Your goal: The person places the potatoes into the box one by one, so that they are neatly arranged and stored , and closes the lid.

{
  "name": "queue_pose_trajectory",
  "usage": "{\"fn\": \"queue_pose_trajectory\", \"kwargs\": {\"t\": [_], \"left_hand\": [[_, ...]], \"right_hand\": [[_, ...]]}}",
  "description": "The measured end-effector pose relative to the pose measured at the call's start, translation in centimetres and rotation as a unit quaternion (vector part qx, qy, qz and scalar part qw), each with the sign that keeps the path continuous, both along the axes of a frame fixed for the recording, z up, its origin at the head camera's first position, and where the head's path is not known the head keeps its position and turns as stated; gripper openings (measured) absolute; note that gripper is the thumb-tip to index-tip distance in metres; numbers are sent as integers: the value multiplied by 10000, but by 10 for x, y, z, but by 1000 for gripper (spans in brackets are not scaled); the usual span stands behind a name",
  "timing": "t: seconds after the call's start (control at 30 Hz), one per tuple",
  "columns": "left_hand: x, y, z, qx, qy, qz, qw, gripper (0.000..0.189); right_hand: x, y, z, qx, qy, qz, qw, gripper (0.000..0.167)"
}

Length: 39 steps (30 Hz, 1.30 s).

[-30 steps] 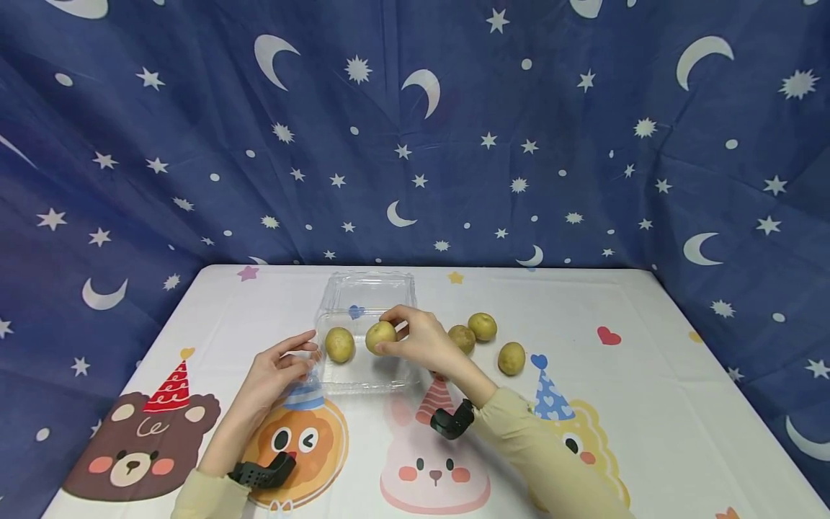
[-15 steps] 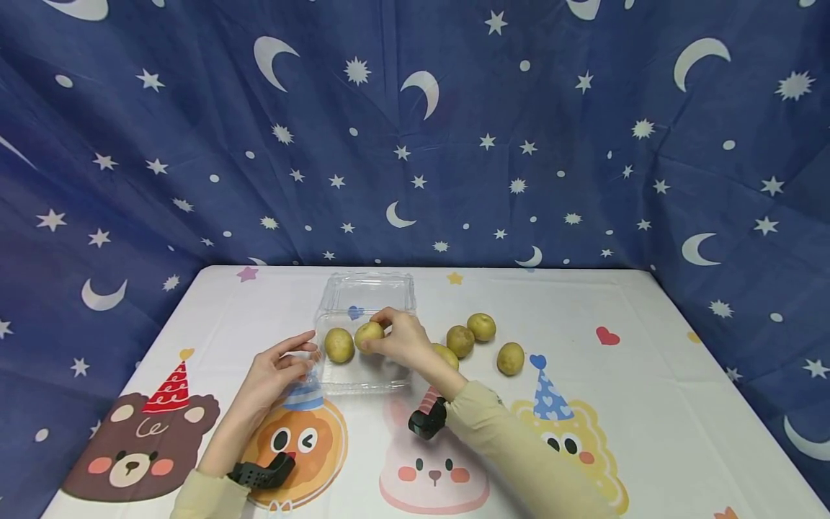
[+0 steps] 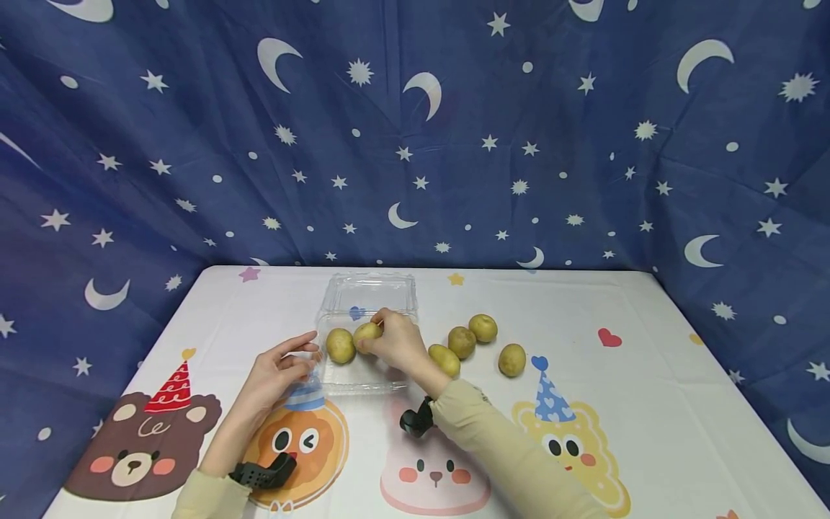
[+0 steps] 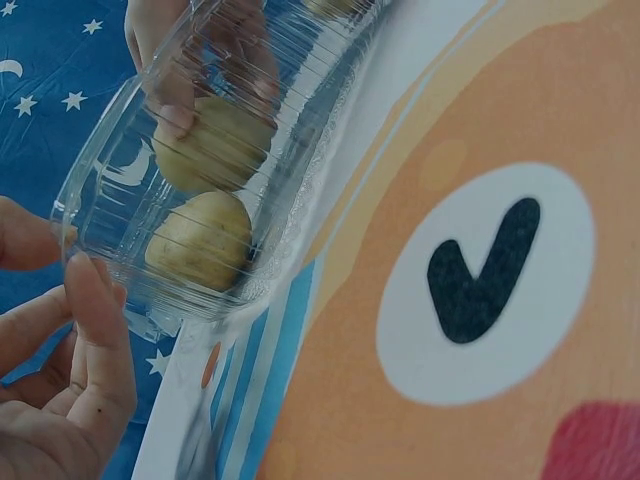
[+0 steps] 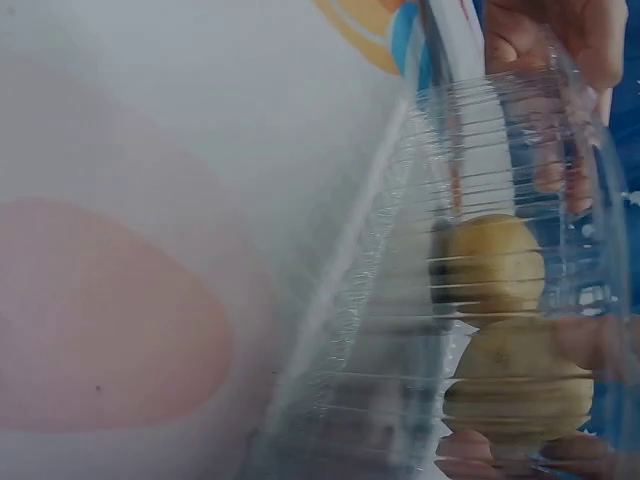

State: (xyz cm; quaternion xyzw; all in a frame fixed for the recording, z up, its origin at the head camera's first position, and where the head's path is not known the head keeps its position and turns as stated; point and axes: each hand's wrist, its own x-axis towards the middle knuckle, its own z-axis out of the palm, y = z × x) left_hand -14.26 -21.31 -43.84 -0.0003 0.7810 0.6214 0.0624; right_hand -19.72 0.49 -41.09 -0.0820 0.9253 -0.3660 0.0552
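Note:
A clear plastic clamshell box [image 3: 369, 388] stands on the table with its lid folded back. My left hand [image 3: 275, 371] pinches the box's left rim; the left wrist view shows thumb and fingertip [image 4: 85, 275] at that edge. Inside, at the left, lies one potato [image 3: 340, 346]. My right hand [image 3: 395, 342] holds a second potato [image 3: 366, 332] inside the box, right beside the first. Through the ribbed wall, the right wrist view shows the held potato [image 5: 515, 380] close against the other potato [image 5: 500, 262].
Several loose potatoes lie right of the box: a long one [image 3: 444, 360] by my right wrist, a browner one [image 3: 462, 342], one behind it [image 3: 483, 328] and one farther right [image 3: 512, 360]. A starry blue curtain [image 3: 454, 202] hangs behind the cartoon-printed tablecloth [image 3: 681, 432].
My right hand has moved left and slightly down with its potato, bringing it beside the other one. The long potato has come into view behind my wrist. My left hand stays in place.

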Motion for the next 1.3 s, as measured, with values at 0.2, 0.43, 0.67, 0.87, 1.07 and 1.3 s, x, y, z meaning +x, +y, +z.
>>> {"fn": "queue_pose_trajectory", "kwargs": {"t": [0.2, 0.43, 0.67, 0.87, 1.07, 1.3], "left_hand": [[0, 0, 1, 92, 47, -35, 9999, 56], [0, 0, 2, 123, 2, -9, 9999, 56], [1, 0, 2, 71, 34, 0, 10000, 55], [1, 0, 0, 48, -7, 21, 10000, 55], [1, 0, 1, 85, -15, 21, 10000, 55], [2, 0, 3, 140, -6, 18, 9999, 56]], "right_hand": [[1, -2, -4, 276, 299, -3, 9992, 42], [4, -3, -5, 503, 466, 28, 9976, 42], [5, -1, -5, 606, 487, 217, 9967, 46], [6, 2, -1, 728, 521, 370, 9953, 44], [3, 2, -5, 1001, 917, 281, 9903, 33], [4, 2, -6, 1257, 1407, 117, 9820, 31]]}}
